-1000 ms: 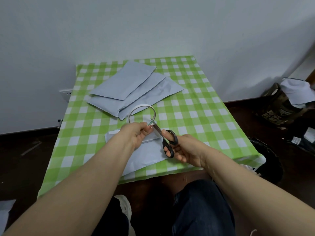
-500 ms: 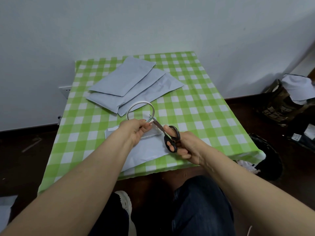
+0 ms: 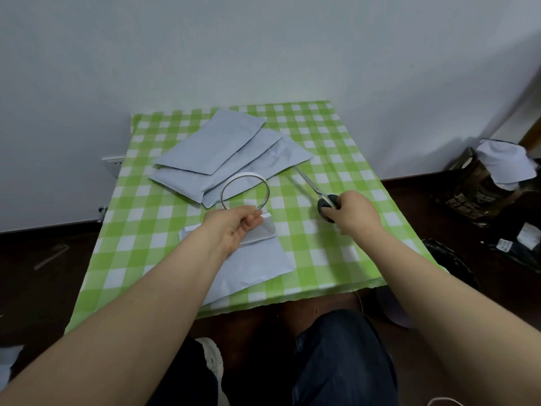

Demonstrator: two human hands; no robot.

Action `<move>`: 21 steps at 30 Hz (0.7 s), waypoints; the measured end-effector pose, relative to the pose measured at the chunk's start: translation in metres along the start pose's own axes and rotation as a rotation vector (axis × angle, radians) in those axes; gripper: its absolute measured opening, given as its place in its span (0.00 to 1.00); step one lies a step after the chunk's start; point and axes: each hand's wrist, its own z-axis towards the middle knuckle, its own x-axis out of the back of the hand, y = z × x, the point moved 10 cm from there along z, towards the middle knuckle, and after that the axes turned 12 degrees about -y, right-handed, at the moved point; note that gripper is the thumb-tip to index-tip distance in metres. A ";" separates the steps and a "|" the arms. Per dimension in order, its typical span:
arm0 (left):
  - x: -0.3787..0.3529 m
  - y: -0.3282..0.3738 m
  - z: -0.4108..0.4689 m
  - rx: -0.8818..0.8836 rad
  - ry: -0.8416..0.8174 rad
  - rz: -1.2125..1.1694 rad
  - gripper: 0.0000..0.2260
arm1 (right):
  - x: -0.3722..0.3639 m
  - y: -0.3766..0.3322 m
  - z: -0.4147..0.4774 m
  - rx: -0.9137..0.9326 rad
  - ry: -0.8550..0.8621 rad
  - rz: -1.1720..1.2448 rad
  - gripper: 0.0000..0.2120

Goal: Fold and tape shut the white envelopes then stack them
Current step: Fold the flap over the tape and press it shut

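Envelope (image 3: 254, 266): flat at the counter's (image 3: 336, 159) near edge; far end under the left hand
Left hand (image 3: 234, 227): over the envelope; fingers pinching the tape ring (image 3: 245, 175)
Right hand (image 3: 354, 215): right of the envelope; curled round the scissors' (image 3: 311, 183) black handles; blades pointing away
Stack (image 3: 222, 153): fanned beyond the envelope

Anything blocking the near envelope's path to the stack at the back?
The tape roll, gripped in the left hand, hangs between the near envelope and the stack. The scissors in the right hand are off to the right.
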 end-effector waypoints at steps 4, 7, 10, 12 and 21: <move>-0.012 0.004 -0.006 -0.004 -0.032 0.018 0.05 | -0.001 0.005 0.001 -0.024 0.025 -0.163 0.08; -0.015 0.007 -0.007 -0.015 -0.025 0.034 0.06 | 0.001 -0.014 -0.013 0.125 0.043 0.133 0.07; -0.027 0.006 -0.010 -0.026 -0.033 0.080 0.02 | -0.022 -0.047 -0.037 0.279 -0.217 0.707 0.13; -0.035 0.003 -0.013 -0.038 -0.044 0.131 0.07 | -0.031 -0.059 -0.043 0.311 -0.263 0.773 0.15; -0.019 0.035 -0.026 -0.152 -0.008 0.302 0.05 | 0.004 0.033 -0.005 -0.087 0.063 0.978 0.07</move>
